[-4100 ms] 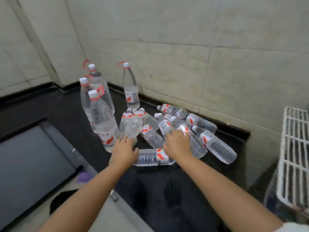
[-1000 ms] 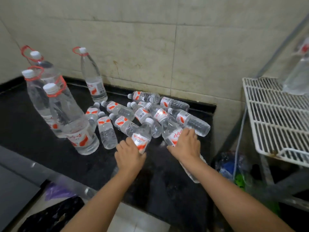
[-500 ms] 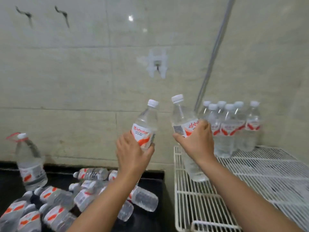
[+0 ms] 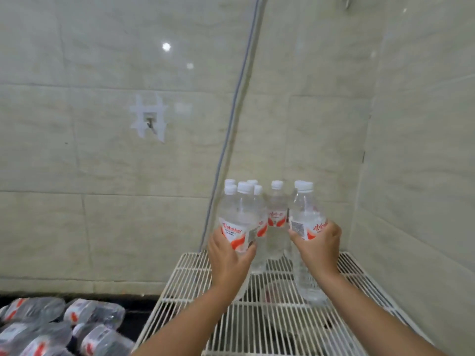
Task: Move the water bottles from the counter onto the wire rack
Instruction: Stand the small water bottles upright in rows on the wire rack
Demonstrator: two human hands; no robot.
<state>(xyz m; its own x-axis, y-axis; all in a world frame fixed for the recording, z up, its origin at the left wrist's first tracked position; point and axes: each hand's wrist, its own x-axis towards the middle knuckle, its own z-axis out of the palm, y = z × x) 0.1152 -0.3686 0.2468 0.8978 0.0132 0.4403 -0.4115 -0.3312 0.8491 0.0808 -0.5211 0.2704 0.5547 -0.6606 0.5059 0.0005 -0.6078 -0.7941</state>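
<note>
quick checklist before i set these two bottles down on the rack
1. Left hand grips its bottle: ok.
2. Right hand grips its bottle: ok.
3. Both held bottles upright, caps on: ok.
4. Both over the wire rack: ok.
5. Free wire in front of the standing bottles: ok.
6. Held bottles' bases touching the wire: cannot tell.
</note>
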